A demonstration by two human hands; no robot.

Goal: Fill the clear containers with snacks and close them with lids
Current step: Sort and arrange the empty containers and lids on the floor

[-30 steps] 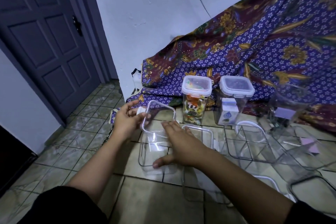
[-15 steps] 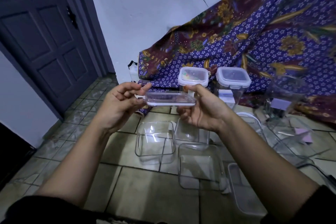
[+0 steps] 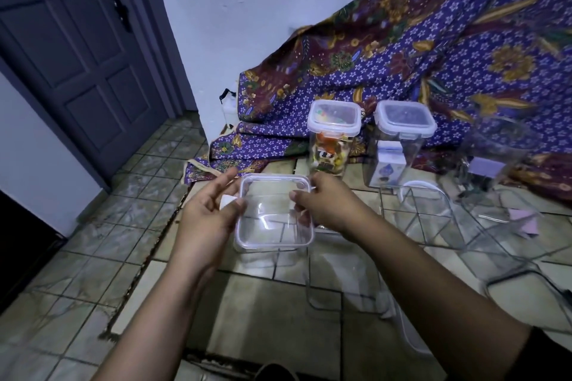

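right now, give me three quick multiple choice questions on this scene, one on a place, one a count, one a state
1. Where is the clear lid?
A) on a shelf
B) in a sink
C) held between the left hand and the right hand

2. How many upright containers at the back have lids on?
A) two
B) none
C) five

3. What state is the snack container in?
A) tipped on its side
B) upright and lidded
C) upright with no lid

Answers:
1 C: both hands pinch its edges in the air.
2 A: the snack container and the second container beside it each carry a white-rimmed lid.
3 B: it stands upright with its lid on top.
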